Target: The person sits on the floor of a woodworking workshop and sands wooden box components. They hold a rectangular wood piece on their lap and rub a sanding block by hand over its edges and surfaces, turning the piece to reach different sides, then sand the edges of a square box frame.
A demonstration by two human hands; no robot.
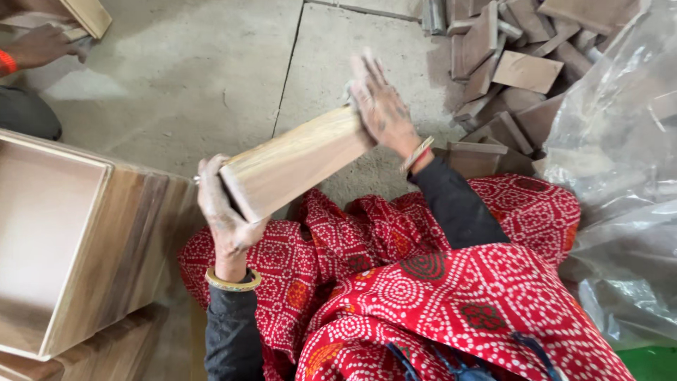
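A pale wooden block (293, 164), long and rectangular, lies slanted above my lap. My left hand (224, 212) grips its near end from the left side. My right hand (381, 109) rests flat on the block's far end, fingers spread, with what looks like a small scrap of grey material under the palm. Both wrists wear bangles over dark sleeves. Red patterned cloth (423, 282) covers my lap below the block.
An open wooden box (106, 226) lies on its side at the left, with another beneath it. A pile of wooden pieces (515, 70) sits at the top right beside a clear plastic bag (620, 176). Another person's hand (42, 46) holds wood at top left.
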